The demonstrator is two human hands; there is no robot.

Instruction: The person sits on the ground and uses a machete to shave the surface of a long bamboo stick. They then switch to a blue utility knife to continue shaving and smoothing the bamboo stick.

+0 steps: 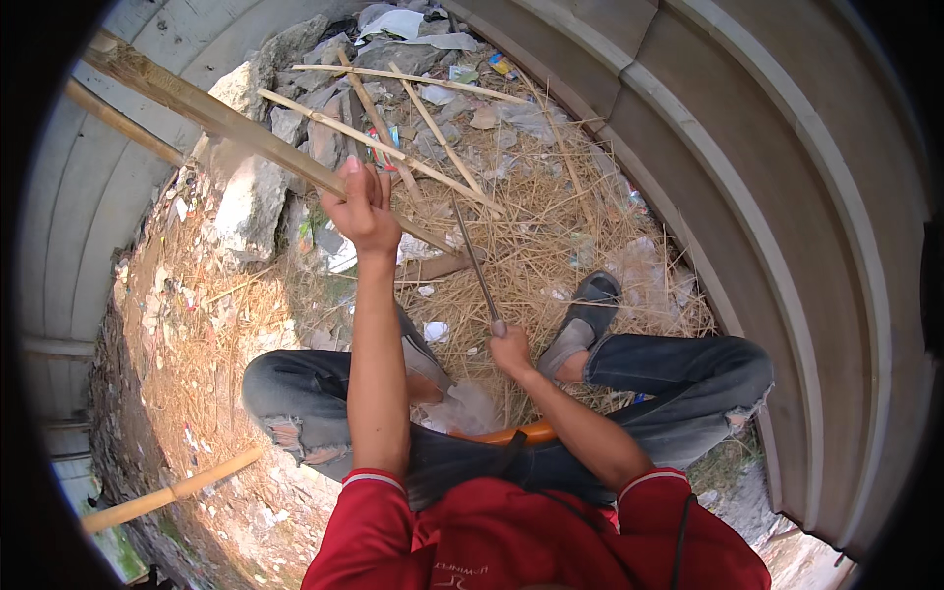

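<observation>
My left hand [363, 207] is raised and gripped around a long thick bamboo pole [202, 106] that slants from the upper left down toward the middle. My right hand [511, 347] is closed around the handle of a long thin blade [473, 259] whose tip points up toward the pole, close to the left hand. I sit on the ground with knees bent in grey torn jeans [305, 393] and grey slip-on shoes [587, 315]. Several thin split bamboo strips [393, 147] lie on the straw beyond the pole.
Dry straw [551, 226], litter and pale rocks [251, 197] cover the ground. Grey ribbed sheet walls [787, 197] curve around both sides. Another bamboo pole [167, 492] lies at the lower left. An orange object [516, 433] lies under my lap.
</observation>
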